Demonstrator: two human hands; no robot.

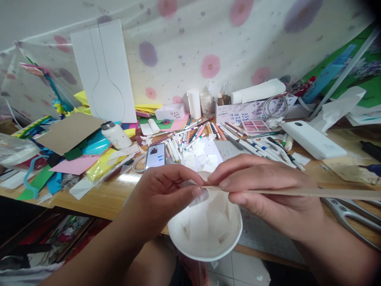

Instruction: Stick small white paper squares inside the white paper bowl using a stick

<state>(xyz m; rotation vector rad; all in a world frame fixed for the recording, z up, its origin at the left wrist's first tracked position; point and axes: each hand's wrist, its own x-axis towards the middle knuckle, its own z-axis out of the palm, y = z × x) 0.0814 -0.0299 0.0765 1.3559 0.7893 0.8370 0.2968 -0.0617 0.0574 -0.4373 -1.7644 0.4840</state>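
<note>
A long, thin beige strip (327,193), seen nearly edge-on, stretches from between my hands past the right edge of view. My right hand (268,186) pinches it between thumb and fingers near its left end. Facing it, my left hand (169,188) has thumb and index finger closed at that same end. A small translucent piece (199,198), possibly tape, shows under the left thumb. Right below both hands is a round white bowl (205,256) with pale, paper-like pieces inside. The fingers partly cover its far rim.
Metal scissors (347,212) lie at the right beside my forearm. Behind the bowl are scattered markers (232,131), paper scraps and a phone (155,155). A white power bank (314,141) lies at right; a white bottle (116,135) and coloured sheets (74,165) are at left.
</note>
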